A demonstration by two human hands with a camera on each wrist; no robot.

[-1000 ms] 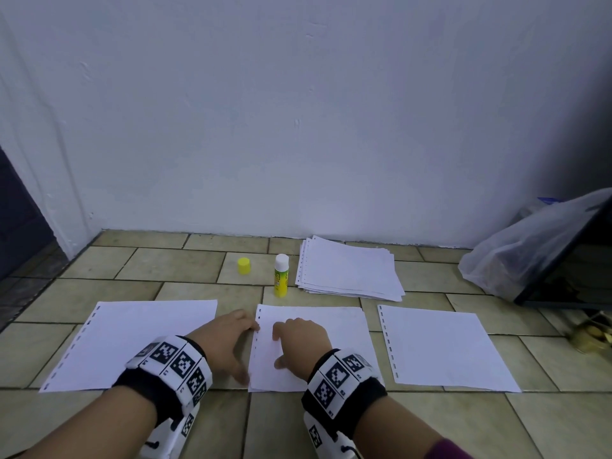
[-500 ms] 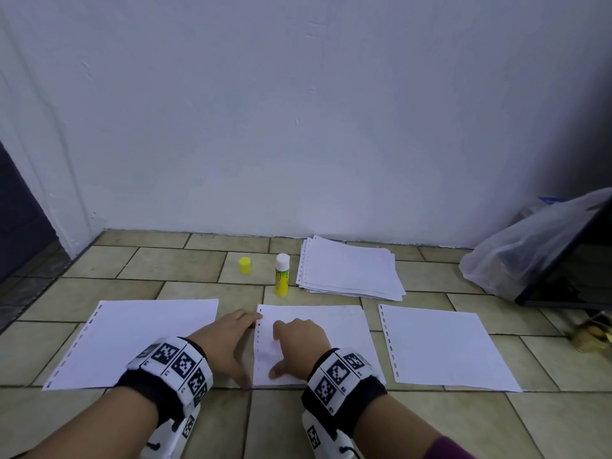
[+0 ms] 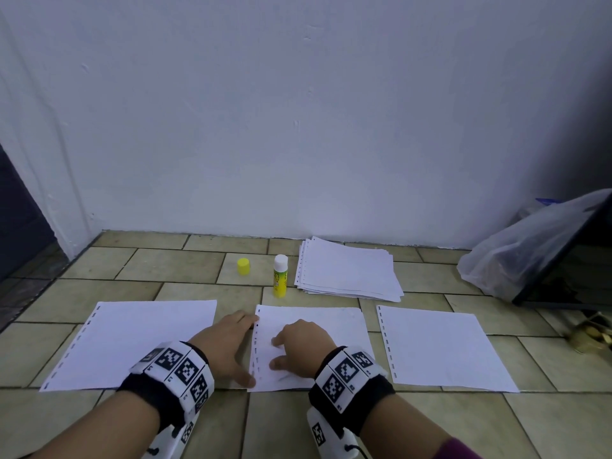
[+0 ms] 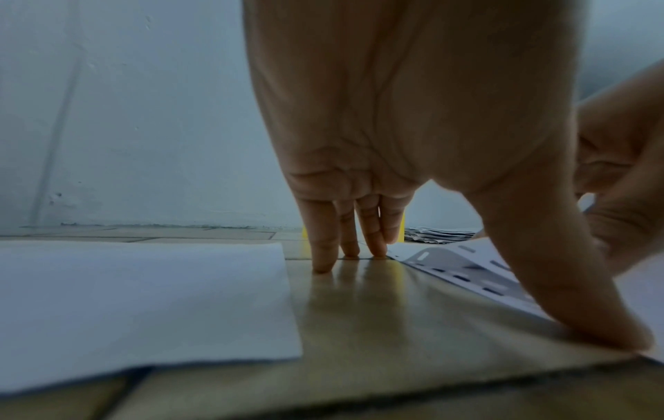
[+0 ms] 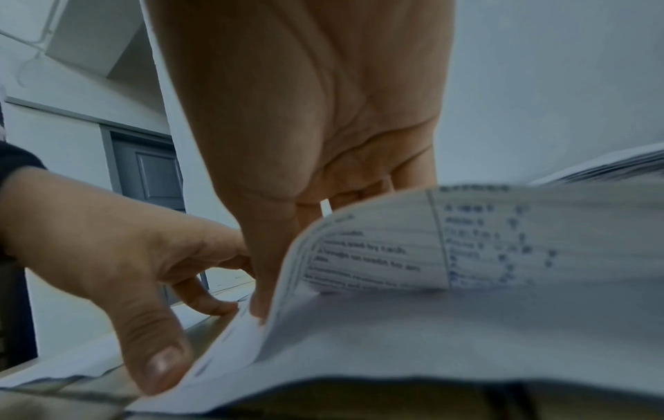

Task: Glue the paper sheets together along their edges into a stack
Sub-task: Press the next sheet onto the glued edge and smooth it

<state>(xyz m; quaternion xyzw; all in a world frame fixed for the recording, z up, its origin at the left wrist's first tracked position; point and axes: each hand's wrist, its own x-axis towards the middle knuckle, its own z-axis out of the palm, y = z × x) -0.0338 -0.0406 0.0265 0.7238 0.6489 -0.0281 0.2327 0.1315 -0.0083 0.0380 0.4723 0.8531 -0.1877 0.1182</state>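
Three white punched sheets lie side by side on the tiled floor: a left sheet (image 3: pixel 132 342), a middle pair (image 3: pixel 331 326) and a right sheet (image 3: pixel 437 349). My left hand (image 3: pixel 231 346) rests at the middle pair's punched left edge. Its straight fingers (image 4: pixel 323 264) touch the floor and its thumb (image 4: pixel 574 298) presses the near corner. My right hand (image 3: pixel 281 352) lies on the middle pair with curled fingers and pinches the upper sheet (image 5: pixel 395 241). That sheet's edge is bent up, showing a printed underside. The uncapped glue stick (image 3: pixel 280 276) stands behind, with its yellow cap (image 3: pixel 243 266) to the left.
A stack of several more sheets (image 3: pixel 347 270) lies by the wall, right of the glue stick. A clear plastic bag (image 3: pixel 516 253) and a dark slanted panel (image 3: pixel 569 256) fill the right corner. A white wall closes the back and a dark doorway opens at the far left.
Both hands stay at the middle pair's left edge. The right hand's fingers have shifted slightly on the paper; nothing else has moved.
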